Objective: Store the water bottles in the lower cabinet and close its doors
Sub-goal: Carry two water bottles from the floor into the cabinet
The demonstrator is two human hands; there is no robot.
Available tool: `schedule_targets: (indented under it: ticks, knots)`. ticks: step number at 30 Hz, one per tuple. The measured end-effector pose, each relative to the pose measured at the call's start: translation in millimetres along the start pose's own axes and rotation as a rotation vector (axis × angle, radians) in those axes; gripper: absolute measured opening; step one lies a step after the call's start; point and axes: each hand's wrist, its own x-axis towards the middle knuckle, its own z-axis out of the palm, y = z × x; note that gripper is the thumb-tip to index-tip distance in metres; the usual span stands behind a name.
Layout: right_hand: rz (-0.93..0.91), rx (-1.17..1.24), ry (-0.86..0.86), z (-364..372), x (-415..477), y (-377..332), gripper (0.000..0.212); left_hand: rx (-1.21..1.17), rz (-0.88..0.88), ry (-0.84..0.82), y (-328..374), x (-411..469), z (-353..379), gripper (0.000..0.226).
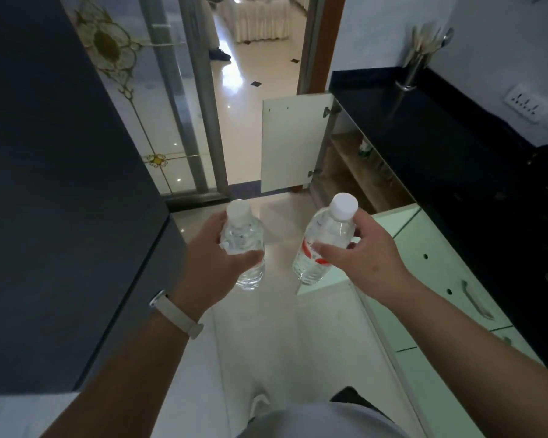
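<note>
Above pale floor [260,336], mid-kitchen: left hand [215,257], band [176,314] on wrist, fingers curled round clear bottle [242,245], cap up. Just beside, not touching: red-labelled bottle [321,248], tilted, gripped below cap by right hand [370,251]. Both in air, short of lower cabinet [358,162]. White door [293,143] swung open under black worktop [424,121].

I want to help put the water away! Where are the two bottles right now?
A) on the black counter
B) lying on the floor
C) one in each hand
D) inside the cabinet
C: the left hand holds the left bottle and the right hand holds the right bottle, both in the air in front of the open cabinet.
</note>
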Motion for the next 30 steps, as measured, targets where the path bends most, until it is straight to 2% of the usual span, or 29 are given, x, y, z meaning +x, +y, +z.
schedule_targets:
  ticks: [5,9,16,19,24,30]
  knots:
    - [-0.011,-0.038,-0.007,15.8,51.8,-16.0,0.044,-0.014,0.005,-0.033,-8.4,54.5,-20.5,0.070]
    - [0.006,-0.073,-0.006,30.5,101.9,-11.4,0.049,-0.028,-0.014,-0.029,-20.6,99.2,-22.9,0.068]
    - [0.016,0.018,-0.035,54.5,219.2,6.8,0.051,-0.001,-0.036,-0.013,-24.8,197.5,-10.3,0.064]
    - [0.037,0.069,-0.016,58.6,270.5,10.2,0.054,0.048,-0.059,-0.044,-21.9,244.6,-8.1,0.064]
    - [0.022,0.117,0.014,49.4,346.1,10.1,0.044,0.097,-0.070,-0.036,-14.0,323.2,-3.2,0.066]
    - [0.023,0.127,0.127,25.6,392.9,3.6,0.039,0.117,-0.014,-0.120,2.3,401.8,20.3,0.059]
